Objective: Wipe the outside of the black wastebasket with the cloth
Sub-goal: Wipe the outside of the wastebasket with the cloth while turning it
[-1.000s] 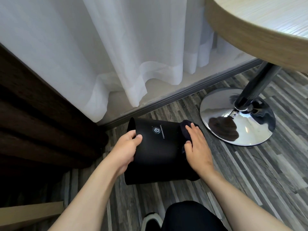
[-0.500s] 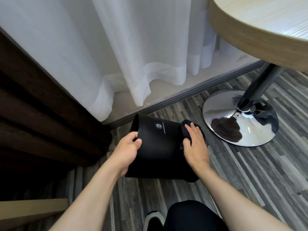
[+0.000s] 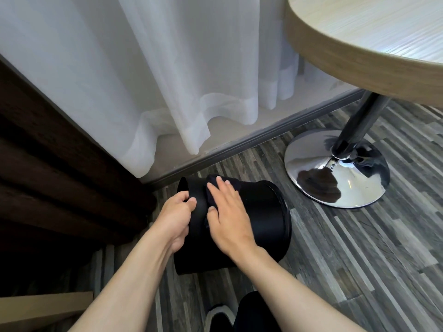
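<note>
The black wastebasket lies tipped on its side on the striped floor, its open mouth to the left and its bottom to the right. My left hand grips its rim at the left end. My right hand lies flat on top of the curved wall and presses a dark cloth against it. Only the far edge of the cloth shows past my fingers.
A round table's chrome foot and dark post stand just right of the basket, under the wooden tabletop. White sheer curtains hang behind. Dark wooden furniture sits at the left. My shoe is below.
My right hand has slid the cloth from the basket's right end over to the top near the rim. The basket has turned, so its printed logo no longer shows.
</note>
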